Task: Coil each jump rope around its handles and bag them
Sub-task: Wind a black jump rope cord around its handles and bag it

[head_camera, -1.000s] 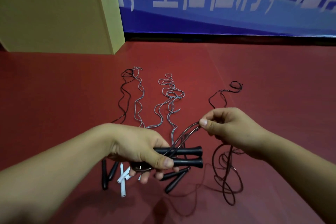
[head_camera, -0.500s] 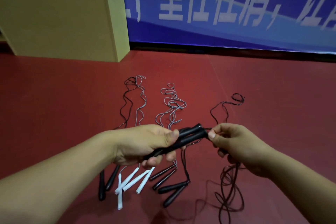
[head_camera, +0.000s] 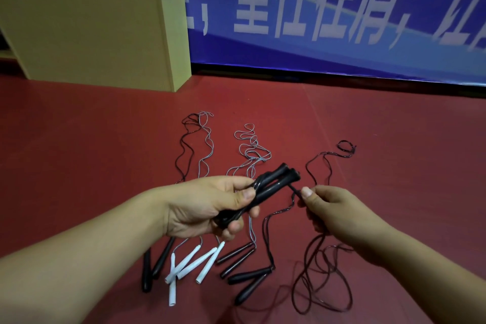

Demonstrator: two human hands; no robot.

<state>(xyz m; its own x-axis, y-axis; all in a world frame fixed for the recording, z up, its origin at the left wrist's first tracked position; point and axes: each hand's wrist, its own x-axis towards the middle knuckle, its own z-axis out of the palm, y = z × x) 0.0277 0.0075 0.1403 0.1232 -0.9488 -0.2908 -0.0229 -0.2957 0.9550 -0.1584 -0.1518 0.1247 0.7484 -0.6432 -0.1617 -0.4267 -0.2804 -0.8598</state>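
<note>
Since the earlier frame, handles (head_camera: 273,187) have been tilted toward 1 o'clock; they are gripped by the left hand (head_camera: 210,208) at centre; cord (head_camera: 295,190) is pinched at 3 o'clock by the right hand (head_camera: 334,210); light, limp, tangle-prone cord is best pinched near the handles.

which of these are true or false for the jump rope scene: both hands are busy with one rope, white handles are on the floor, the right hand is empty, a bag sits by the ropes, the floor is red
1. Both hands are busy with one rope: true. The left hand grips a pair of black handles and the right hand pinches that rope's dark cord.
2. White handles lie on the floor: true. The white handles rest below the left hand.
3. The right hand is empty: false. It pinches the cord.
4. A bag sits by the ropes: false. No bag shows in view; only a tan box stands far left.
5. The floor is red: true. The floor is red.
</note>
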